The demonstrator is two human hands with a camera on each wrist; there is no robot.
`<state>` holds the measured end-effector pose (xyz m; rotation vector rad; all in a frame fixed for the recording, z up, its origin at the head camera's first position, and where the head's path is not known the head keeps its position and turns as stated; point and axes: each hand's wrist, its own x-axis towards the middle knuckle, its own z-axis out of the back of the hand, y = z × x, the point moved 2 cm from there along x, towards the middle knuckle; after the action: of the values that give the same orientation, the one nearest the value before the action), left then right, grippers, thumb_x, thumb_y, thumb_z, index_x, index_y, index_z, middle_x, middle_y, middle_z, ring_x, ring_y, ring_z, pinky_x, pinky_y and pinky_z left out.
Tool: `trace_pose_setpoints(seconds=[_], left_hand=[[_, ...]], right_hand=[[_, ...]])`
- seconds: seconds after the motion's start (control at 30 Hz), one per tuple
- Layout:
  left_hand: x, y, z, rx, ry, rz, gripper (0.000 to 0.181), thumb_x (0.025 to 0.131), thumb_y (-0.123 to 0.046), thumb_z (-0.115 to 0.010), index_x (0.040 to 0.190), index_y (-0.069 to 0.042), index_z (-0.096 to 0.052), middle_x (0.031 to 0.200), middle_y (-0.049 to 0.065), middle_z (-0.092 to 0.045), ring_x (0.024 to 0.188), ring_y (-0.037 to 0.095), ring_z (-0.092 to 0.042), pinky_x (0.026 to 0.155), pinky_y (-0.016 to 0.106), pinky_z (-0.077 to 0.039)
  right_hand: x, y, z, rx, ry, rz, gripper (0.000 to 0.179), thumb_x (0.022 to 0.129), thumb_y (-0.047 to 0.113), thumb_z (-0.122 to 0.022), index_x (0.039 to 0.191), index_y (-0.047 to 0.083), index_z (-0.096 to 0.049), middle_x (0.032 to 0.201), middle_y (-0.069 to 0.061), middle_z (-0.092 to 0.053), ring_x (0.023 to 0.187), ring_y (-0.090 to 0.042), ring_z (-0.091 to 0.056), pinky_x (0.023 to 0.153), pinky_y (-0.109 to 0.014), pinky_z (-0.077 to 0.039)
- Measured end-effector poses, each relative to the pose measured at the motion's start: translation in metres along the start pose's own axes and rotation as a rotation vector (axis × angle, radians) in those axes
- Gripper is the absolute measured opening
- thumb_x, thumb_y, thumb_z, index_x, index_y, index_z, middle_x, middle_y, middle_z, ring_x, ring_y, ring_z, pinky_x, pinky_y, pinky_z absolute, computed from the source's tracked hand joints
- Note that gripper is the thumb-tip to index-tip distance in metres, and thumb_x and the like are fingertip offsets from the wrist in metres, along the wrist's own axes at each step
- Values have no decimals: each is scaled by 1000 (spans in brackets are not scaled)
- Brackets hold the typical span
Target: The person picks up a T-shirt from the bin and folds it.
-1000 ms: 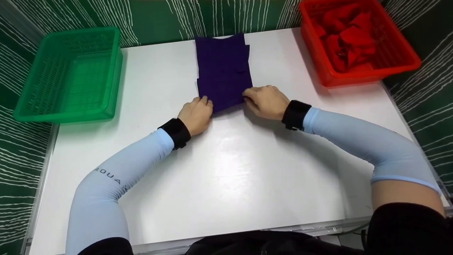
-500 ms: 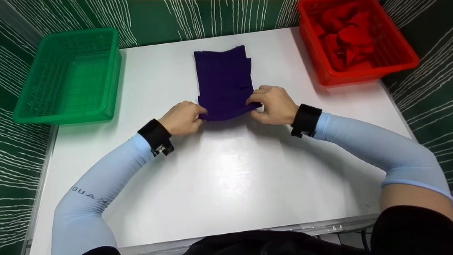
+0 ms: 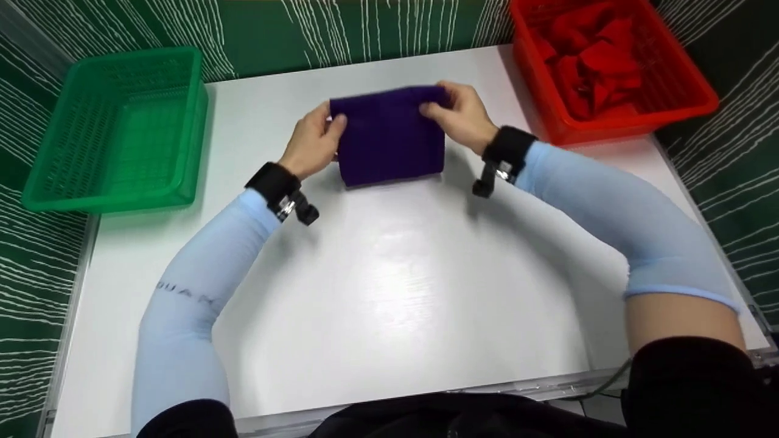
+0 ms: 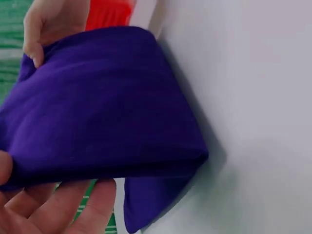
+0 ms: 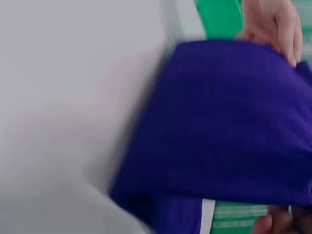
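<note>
A folded piece of dark purple cloth (image 3: 389, 140) is held up by its far edge near the back of the white table. My left hand (image 3: 313, 139) pinches its far left corner, thumb on the near face and the other fingers behind. At the far right corner my right hand (image 3: 462, 115) grips it the same way. In the left wrist view the cloth (image 4: 102, 102) shows a fold along its lower edge, with a loose flap hanging underneath. The right wrist view shows the cloth (image 5: 219, 122) bent over at its lower left end.
An empty-looking green plastic basket (image 3: 115, 201) stands at the back left of the white table (image 3: 389, 304). At the back right is a red plastic basket (image 3: 645, 121) with crumpled red cloth (image 3: 611, 64) in it. A green wall with white streaks (image 3: 274, 36) rises behind.
The cloth lay flat and long; both hands first gripped its near edge and drew it nearer. Now they hold it at the far edge, and it looks shorter, folded over.
</note>
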<state>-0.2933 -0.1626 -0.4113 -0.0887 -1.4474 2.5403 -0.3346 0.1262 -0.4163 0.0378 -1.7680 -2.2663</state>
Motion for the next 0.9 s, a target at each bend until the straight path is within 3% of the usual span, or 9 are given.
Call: trace_pose_setpoints(seconds=[0.1, 0.13, 0.23, 0.33, 0.43, 0.57, 0.7, 0.8, 0.9], left_hand=[[26, 7, -2, 2, -70, 81, 30, 116, -32, -48, 133, -8, -58, 92, 5, -71, 72, 12, -67, 59, 27, -60], [33, 9, -2, 22, -79, 109, 34, 115, -35, -50, 135, -8, -56, 98, 7, -71, 79, 14, -69, 66, 28, -61], [49, 16, -6, 58, -56, 176, 59, 109, -32, -65, 157, -12, -38, 135, 14, -69, 120, 20, -70, 100, 29, -58], [59, 20, -14, 115, 2, 193, 107, 101, -18, -75, 175, -18, 2, 177, 18, -32, 160, 26, -40, 126, 32, -39], [64, 24, -25, 188, 14, 175, 112, 99, -6, -72, 175, -21, 9, 175, 20, -33, 159, 30, -41, 126, 34, -40], [66, 31, -36, 351, -13, 214, 98, 101, -8, -67, 176, -16, -6, 164, 22, -40, 147, 33, -49, 121, 40, -45], [64, 33, -41, 520, 7, 216, 96, 103, -28, -68, 176, -11, -7, 174, 25, -23, 155, 40, -37, 123, 49, -43], [64, 36, -44, 672, 84, 134, 114, 100, -62, -67, 175, -7, 1, 182, 23, 4, 168, 45, -7, 134, 56, -26], [69, 44, -50, 836, 186, 54, 138, 87, -92, -57, 174, -6, 7, 181, 16, 21, 169, 42, 14, 136, 61, -7]], right_hand=[[30, -9, -5, -83, -16, -2, 13, 104, 11, -67, 115, 6, -73, 99, 3, -75, 90, -8, -65, 87, -23, -51], [38, -11, -7, -130, -15, -6, 18, 106, 12, -65, 120, 4, -72, 106, -1, -76, 96, -9, -65, 91, -23, -50], [56, -20, -14, -256, 22, -48, 31, 112, 17, -56, 137, 0, -63, 133, -12, -72, 119, -16, -65, 109, -26, -47], [66, -29, -17, -355, 74, -118, 41, 114, 20, -50, 148, -2, -53, 151, -21, -61, 139, -25, -57, 121, -32, -41], [71, -38, -15, -429, 91, -186, 46, 113, 21, -49, 153, -2, -47, 148, -22, -59, 135, -27, -56, 117, -35, -44], [74, -48, -15, -516, 97, -241, 51, 109, 17, -55, 156, 2, -44, 136, -19, -60, 120, -27, -56, 106, -37, -47], [75, -49, -22, -761, 119, -96, 56, 108, 18, -57, 160, 6, -41, 151, -23, -55, 134, -35, -58, 113, -48, -49], [70, -47, -36, -974, 166, 107, 58, 112, 29, -54, 162, 6, -39, 169, -24, -40, 152, -44, -46, 121, -63, -43], [62, -49, -53, -1067, 290, 233, 66, 115, 44, -43, 168, 5, -33, 178, -25, -21, 162, -48, -29, 125, -72, -32]])
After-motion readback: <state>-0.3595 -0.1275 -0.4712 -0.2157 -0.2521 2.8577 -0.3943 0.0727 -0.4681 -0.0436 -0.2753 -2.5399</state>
